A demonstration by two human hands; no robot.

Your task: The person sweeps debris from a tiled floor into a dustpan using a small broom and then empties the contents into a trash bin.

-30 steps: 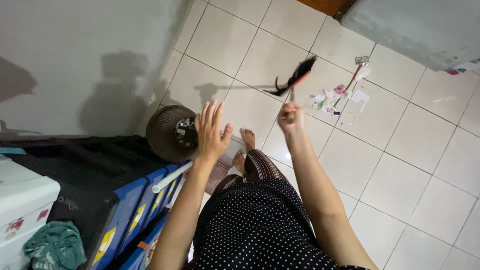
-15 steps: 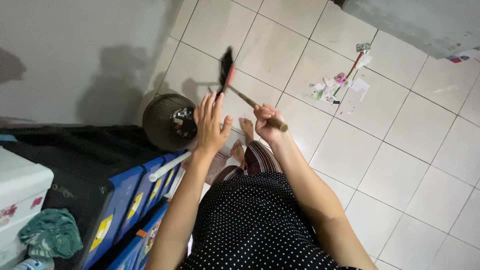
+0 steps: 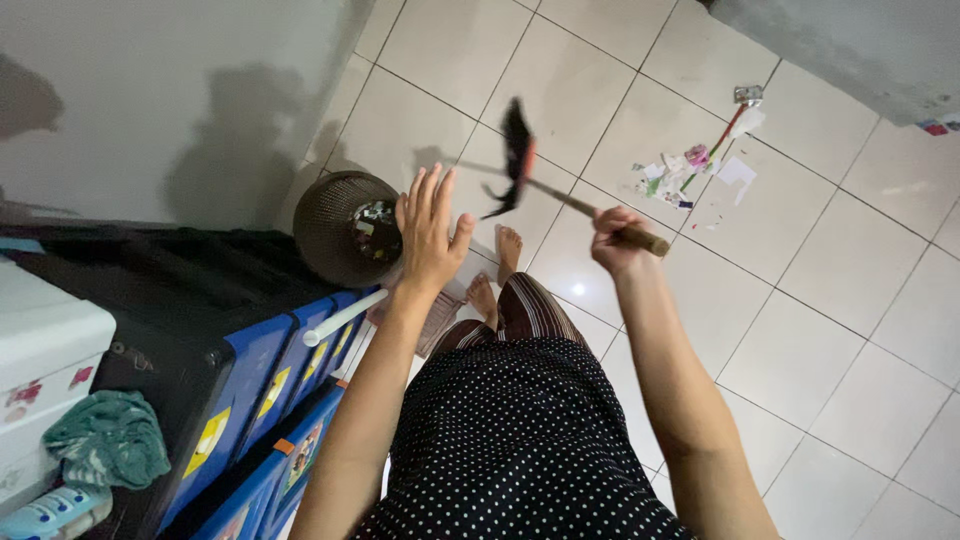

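Note:
My right hand [image 3: 615, 243] grips the wooden handle of a small broom [image 3: 520, 155] with black bristles and an orange band, held up in the air over the tiled floor. My left hand [image 3: 430, 232] is raised beside it with fingers spread, holding nothing, above a brown woven waste basket [image 3: 330, 225] that has scraps inside. A heap of paper scraps and litter [image 3: 695, 172] lies on the tiles further out. My bare feet [image 3: 497, 270] stand below the broom.
A blue plastic drawer unit [image 3: 265, 400] with a white rod [image 3: 345, 318] stands at my left, with a black cover [image 3: 130, 280] beside it. A white box [image 3: 45, 340] and a green cloth [image 3: 105, 440] sit at the far left. A grey wall [image 3: 150, 100] is behind.
The broom has swung from the right, near the litter heap, over to the left towards my raised left hand. My right hand dropped and drew closer to my body.

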